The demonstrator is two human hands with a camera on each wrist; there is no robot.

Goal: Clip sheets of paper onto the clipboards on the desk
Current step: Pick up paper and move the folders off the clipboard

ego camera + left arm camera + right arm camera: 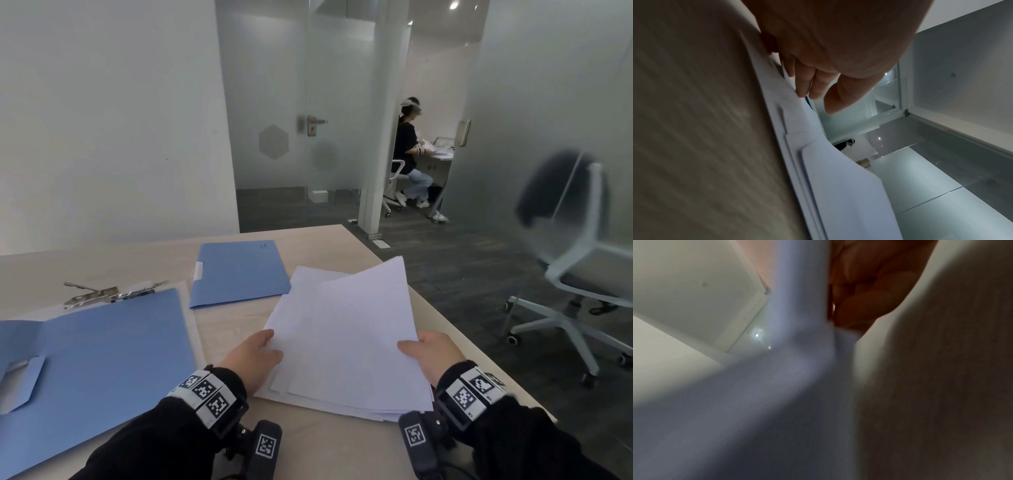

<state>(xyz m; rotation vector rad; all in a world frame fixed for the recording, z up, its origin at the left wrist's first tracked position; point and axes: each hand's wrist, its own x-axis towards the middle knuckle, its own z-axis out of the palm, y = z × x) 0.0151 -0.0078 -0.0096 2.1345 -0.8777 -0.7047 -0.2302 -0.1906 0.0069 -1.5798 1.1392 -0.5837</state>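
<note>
On the desk (pixel 325 240), seen from the head camera, both hands grip a stack of white sheets (pixel 346 329) at about five o'clock: the left hand (pixel 253 359) pinches its near-left edge, the right hand (pixel 431 353) its right edge, thumb on top. An open blue clipboard (pixel 102 359) lies at nine o'clock, its metal clip (pixel 109 293) at the far end; a closed blue folder (pixel 239 270) sits at twelve.

From the left wrist, fingers (pixel 803 84) touch the paper's edge.

From the right wrist, blurred fingers (pixel 859 288) curl behind the sheets.
</note>
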